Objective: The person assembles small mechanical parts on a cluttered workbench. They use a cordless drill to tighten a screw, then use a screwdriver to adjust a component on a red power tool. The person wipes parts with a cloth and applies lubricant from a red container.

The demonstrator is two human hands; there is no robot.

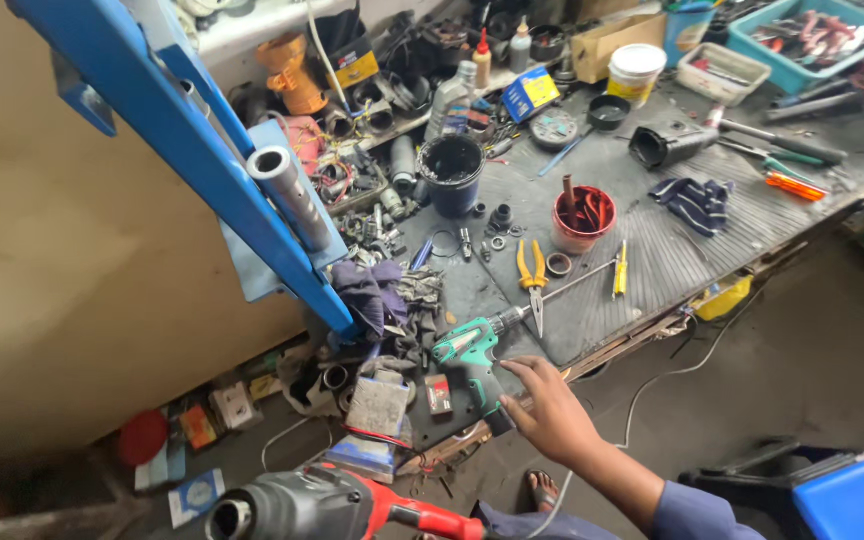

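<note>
Right hand [552,410] reaches out, its grip apart with fingers spread, touching the handle of the green cordless drill [472,350] lying on the counter [672,260]. Beyond the drill's tip sit yellow-handled pliers [532,275]. Below, a red-and-grey hammer drill [322,505]; whose grip holds it, can't tell.

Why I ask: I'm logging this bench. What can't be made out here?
Left hand: outside the head view entirely.
Red-grey power tool: rear cut off by the bottom edge.
Right hand: its own back hides whether the fingers grip the green drill.
Teal bin contents: too small.
</note>
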